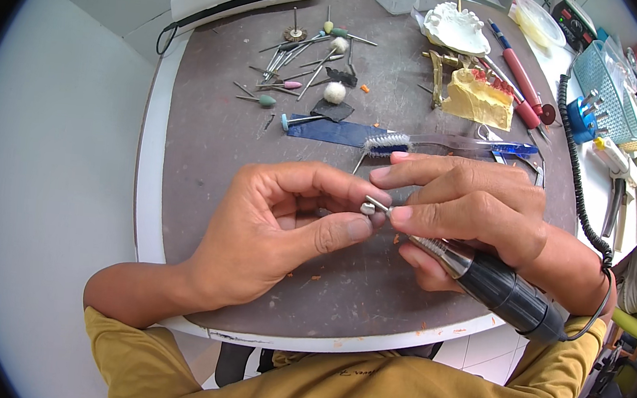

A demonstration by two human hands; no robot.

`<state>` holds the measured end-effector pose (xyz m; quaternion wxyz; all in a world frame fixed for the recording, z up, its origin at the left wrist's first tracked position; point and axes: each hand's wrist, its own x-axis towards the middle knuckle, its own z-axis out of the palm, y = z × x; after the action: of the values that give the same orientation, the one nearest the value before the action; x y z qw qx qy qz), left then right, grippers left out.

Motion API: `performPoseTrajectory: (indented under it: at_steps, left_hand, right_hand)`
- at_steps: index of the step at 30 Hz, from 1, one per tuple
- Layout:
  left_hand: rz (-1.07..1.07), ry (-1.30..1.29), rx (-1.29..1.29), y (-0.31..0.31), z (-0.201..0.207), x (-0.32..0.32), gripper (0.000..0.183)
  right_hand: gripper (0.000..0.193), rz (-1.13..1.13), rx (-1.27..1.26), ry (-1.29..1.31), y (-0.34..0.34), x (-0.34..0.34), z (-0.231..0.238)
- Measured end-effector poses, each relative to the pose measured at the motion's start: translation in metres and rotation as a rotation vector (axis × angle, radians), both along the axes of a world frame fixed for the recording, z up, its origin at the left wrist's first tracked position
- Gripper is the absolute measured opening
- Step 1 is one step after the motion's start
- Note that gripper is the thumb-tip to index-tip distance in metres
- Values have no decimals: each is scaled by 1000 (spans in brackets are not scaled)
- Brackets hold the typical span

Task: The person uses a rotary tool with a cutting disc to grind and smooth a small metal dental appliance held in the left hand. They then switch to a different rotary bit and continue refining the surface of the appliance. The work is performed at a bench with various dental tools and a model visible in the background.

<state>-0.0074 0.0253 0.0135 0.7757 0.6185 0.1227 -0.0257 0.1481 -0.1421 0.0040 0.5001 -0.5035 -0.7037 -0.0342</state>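
Note:
My left hand (270,221) pinches a small silvery piece shaped like a dental crown (367,208) between thumb and fingertips. A black and silver rotary handpiece (509,292) lies in my right hand (479,207), its body slanting down toward the right forearm. From its tip a thin metal bur (378,203) reaches across to the crown, close against it; whether the two touch I cannot tell. Both hands meet above the middle of the brown work mat. Just beyond the right fingers is a toothbrush (389,144) with white bristles, resting partly on a blue strip (325,130).
Several burs and polishing bits (294,51) lie scattered at the back left. A white dental cast (457,28) and a yellow cast (478,98) stand at the back right, beside red-handled tools (522,77). A coiled black cord (575,201) hangs along the right edge.

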Motion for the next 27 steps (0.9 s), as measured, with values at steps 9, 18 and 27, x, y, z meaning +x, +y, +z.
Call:
performPoseTrajectory:
  at_steps: [9,18,27]
  left_hand:
    - [-5,-22,15,1,-2,-1,25]
    - [-15,33,-31,-1,3,1,24]
    - [-23,58,-40,1,4,1,25]
  right_hand:
    - [31,28,-121,-34,-6,2,2]
    - [30,33,-113,-2,-5,2,0]
    - [27,37,-116,-1,-5,1,3]
